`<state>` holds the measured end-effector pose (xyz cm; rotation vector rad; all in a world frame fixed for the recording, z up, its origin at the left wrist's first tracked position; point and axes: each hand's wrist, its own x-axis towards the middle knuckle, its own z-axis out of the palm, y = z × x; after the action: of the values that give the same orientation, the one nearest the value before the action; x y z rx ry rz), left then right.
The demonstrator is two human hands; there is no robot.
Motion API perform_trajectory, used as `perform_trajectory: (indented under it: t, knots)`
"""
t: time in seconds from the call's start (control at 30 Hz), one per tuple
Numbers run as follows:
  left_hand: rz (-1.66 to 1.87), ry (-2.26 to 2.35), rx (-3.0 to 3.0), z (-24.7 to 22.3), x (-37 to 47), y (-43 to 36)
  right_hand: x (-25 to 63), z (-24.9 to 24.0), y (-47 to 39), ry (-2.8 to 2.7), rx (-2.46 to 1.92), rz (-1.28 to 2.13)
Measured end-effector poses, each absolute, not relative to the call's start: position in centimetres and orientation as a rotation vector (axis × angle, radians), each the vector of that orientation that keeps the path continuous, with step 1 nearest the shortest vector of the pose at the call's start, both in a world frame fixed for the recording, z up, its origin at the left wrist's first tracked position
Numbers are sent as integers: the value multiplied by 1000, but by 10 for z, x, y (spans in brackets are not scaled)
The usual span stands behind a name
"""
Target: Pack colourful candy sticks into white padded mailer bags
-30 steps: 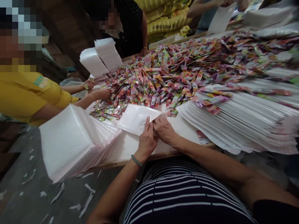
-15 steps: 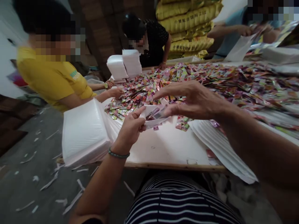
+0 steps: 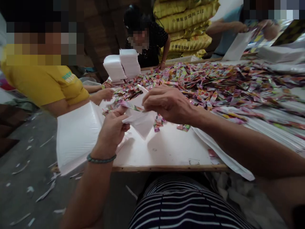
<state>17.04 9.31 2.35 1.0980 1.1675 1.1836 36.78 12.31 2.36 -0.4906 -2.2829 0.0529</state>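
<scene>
Near the middle of the head view, a white padded mailer (image 3: 143,125) is held up over the table, its lower corner pointing down. My left hand (image 3: 108,130), with a beaded bracelet at the wrist, is closed on its left edge. Colourful small packets (image 3: 130,105) show at its top, between my two hands. My right hand (image 3: 164,103) is closed at the mailer's upper right, fingertips bent down and partly hidden. A narrow white piece (image 3: 143,89) sticks up beside those fingers; whether it belongs to the mailer I cannot tell.
A heap of colourful packets (image 3: 214,79) covers the table's (image 3: 164,156) far side. White mailers are stacked at left (image 3: 76,136) and back (image 3: 130,65), and more lie fanned (image 3: 221,152) at right. Several people work around the table. Paper scraps (image 3: 47,190) litter the floor.
My right hand has gone from spread fingers to closed at the mailer. Both hands and the mailer have shifted left in view, and the mailer now hangs with a corner down.
</scene>
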Motion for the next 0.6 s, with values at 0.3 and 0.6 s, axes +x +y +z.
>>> perform_trajectory:
  t: [0.3, 0.6]
  knots:
    - [1032, 1440, 1215, 18, 162, 71, 373, 6, 116, -2079, -548, 180]
    - [971, 1546, 1339, 40, 158, 90, 365, 7, 126, -2292, -542, 5]
